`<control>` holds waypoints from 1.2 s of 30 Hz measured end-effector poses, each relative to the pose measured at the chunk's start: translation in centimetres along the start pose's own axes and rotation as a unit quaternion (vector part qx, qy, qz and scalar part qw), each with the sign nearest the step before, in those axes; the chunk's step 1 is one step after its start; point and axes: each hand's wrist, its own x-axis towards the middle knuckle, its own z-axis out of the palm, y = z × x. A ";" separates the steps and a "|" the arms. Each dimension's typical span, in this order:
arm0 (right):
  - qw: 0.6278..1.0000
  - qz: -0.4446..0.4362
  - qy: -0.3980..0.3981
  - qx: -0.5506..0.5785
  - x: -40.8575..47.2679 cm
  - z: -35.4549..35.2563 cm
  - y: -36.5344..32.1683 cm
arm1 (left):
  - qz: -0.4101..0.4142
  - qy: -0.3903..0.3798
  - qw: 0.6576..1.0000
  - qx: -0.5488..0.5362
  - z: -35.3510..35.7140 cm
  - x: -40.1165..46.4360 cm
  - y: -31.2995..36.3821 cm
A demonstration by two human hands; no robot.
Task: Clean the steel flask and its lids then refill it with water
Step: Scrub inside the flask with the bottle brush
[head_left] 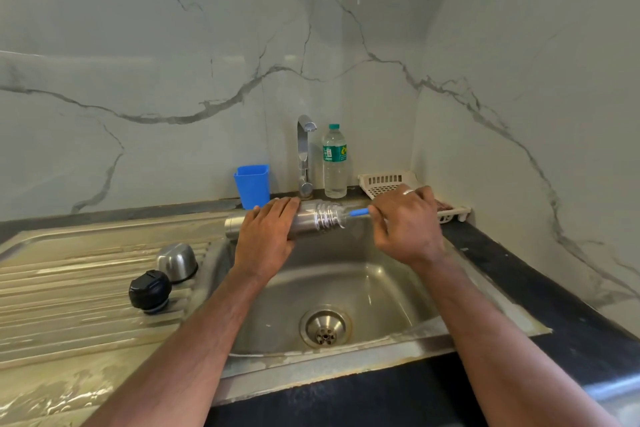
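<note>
The steel flask (311,220) lies level above the sink basin (381,284), its threaded mouth pointing right. My left hand (266,232) wraps around its body from the near side. My right hand (405,222) grips the blue handle of a bottle brush (358,212), whose head is inside the flask's mouth and hidden. The steel cup lid (176,262) stands upside down on the draining board. The black stopper lid (149,291) sits just in front of it.
A chrome tap (304,156) rises behind the basin, with a plastic water bottle (334,163) to its right and a blue plastic cup (252,185) to its left. A white plastic basket (391,184) sits in the right corner. The drain (325,326) is uncovered.
</note>
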 end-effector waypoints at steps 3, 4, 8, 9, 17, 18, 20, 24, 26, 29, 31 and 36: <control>0.999 0.033 0.030 0.007 -0.4 -0.4 1.9 | 0.002 0.007 1.000 0.015 -0.1 0.2 -0.4; 0.999 0.043 0.031 0.009 -0.4 -0.4 1.6 | 0.000 0.004 1.000 0.011 0.0 0.2 -0.3; 1.000 -0.008 -0.022 0.005 -0.2 0.4 -0.8 | -0.011 -0.007 1.000 -0.009 0.5 0.0 -0.2; 0.999 -0.023 -0.033 0.003 -0.2 0.7 -1.0 | -0.011 -0.005 1.000 -0.010 0.5 0.0 -0.4; 0.996 -0.080 0.039 -0.001 0.1 1.4 0.5 | 0.002 -0.010 1.000 -0.003 0.5 -0.1 -0.5; 0.995 -0.094 0.044 -0.007 0.1 1.3 0.6 | 0.006 -0.008 1.000 -0.001 0.5 -0.1 -0.5; 0.993 -0.115 0.041 -0.009 0.1 0.9 0.7 | 0.014 -0.003 1.000 0.006 0.3 0.0 -0.7; 0.993 -0.061 -0.105 0.014 0.0 -0.6 0.9 | 0.040 0.010 0.999 0.028 -0.3 0.2 -1.0; 0.966 0.007 -0.237 0.101 -0.4 -1.1 1.6 | 0.064 0.014 0.997 0.045 -0.3 0.2 -0.9; 0.959 0.018 -0.267 0.090 -0.5 -1.9 1.5 | 0.066 -0.007 0.996 0.057 -0.2 0.1 -0.6; 0.985 -0.018 -0.171 0.018 -0.6 -1.6 0.9 | 0.041 -0.023 0.998 0.049 0.0 -0.2 -0.5; 0.957 -0.221 0.030 -0.186 0.4 -1.2 0.8 | 0.010 -0.029 0.999 0.031 -0.1 0.0 -0.5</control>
